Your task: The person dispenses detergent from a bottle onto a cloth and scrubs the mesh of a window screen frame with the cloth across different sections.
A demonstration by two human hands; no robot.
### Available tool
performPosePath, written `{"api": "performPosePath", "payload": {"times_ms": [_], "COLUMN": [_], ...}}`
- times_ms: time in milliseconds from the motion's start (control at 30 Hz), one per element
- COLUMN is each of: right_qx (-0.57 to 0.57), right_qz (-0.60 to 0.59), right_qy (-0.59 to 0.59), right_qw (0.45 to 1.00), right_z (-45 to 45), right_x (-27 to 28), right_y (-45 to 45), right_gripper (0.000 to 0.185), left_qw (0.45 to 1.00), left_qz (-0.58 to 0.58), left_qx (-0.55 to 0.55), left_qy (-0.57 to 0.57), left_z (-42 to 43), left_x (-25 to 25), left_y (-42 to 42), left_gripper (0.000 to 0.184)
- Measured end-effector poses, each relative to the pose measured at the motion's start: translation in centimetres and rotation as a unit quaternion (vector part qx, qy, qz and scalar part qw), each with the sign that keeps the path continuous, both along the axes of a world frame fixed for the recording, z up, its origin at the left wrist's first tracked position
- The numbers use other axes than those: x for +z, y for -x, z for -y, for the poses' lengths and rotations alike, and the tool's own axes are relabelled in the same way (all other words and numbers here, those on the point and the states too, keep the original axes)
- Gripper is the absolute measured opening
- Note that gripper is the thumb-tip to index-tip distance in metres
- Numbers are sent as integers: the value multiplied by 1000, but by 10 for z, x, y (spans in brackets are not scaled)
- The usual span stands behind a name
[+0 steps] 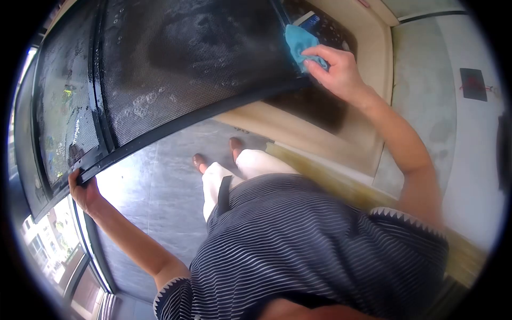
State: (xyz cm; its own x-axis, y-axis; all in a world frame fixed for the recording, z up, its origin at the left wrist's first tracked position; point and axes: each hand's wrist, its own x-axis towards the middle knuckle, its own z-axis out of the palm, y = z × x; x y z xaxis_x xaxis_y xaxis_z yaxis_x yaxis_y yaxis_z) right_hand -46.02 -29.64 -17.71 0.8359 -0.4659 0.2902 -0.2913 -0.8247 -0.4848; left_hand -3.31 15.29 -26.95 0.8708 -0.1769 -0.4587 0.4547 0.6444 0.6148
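Observation:
A dark window screen (176,58) with wet mesh and patches of suds is tilted up in front of me. Its black frame (197,111) runs across the near edge. My left hand (85,193) is closed around the frame's lower left corner. At the right end of the screen, my right hand (337,69) pinches a blue cloth (300,41) and presses it against the frame's side bar. Part of the cloth is hidden under the fingers.
Beneath the screen's right end is a cream basin (368,144) with a dark bottom. A blue and white item (308,21) lies behind the cloth. Grey floor (154,197) stretches around my feet. Windows (53,245) stand at the left, a pale wall (426,106) at the right.

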Motion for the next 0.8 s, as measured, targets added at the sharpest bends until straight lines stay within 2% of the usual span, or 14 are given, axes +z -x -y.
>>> {"api": "performPosePath", "payload": {"times_ms": [67, 133, 233, 267, 300, 367, 400, 467, 567, 600, 633, 700, 767, 800], "right_qx": [-54, -25, 34, 4, 5, 53, 52, 55, 10, -20, -39, -51, -100, -97], "right_qz": [-83, -24, 18, -38, -87, -74, -100, -106, -22, -31, -74, -55, -123, -115], "right_qy": [-3, 75, 39, -31, -38, -58, -47, 59, 99, 57, 98, 62, 24, 31], "right_qw": [995, 997, 998, 999, 995, 994, 992, 991, 995, 998, 992, 995, 987, 988], "right_z": [17, 51, 61, 45, 26, 8, 4, 22, 92, 108, 114, 107, 93, 97], "right_x": [10, -6, -5, 4, 17, 14, 19, 17, -3, -8, -1, 4, 15, 9], "right_y": [-21, -57, -69, -51, -34, -3, 1, -11, -76, -93, -109, -105, -104, -103], "right_gripper": [18, 18, 18, 17, 16, 14, 13, 13, 17, 20, 20, 20, 22, 22], "left_qw": [1000, 1000, 1000, 999, 998, 999, 999, 999, 997, 997, 998, 996, 968, 940], "left_qz": [-7, -6, 8, 12, 13, -7, -13, -6, -13, -10, -8, 4, 97, 144], "left_qx": [-4, -8, 10, 23, 6, -18, -31, -50, -80, -71, -63, -62, -45, -35], "left_qy": [4, 5, -25, -36, -56, -44, -37, -15, 17, 0, -20, -69, -229, -307], "left_z": [-4, -7, -16, -16, 3, -2, -7, -16, -20, -14, -6, -2, 3, 3], "left_x": [1, -1, -6, -10, 11, 10, 9, 0, -3, 3, 11, 16, 33, 40], "left_y": [2, -3, -10, -12, 10, 8, 6, 2, -3, 3, 15, 20, 42, 51], "left_gripper": [17, 17, 17, 17, 16, 14, 13, 10, 12, 9, 6, 6, 16, 21]}}
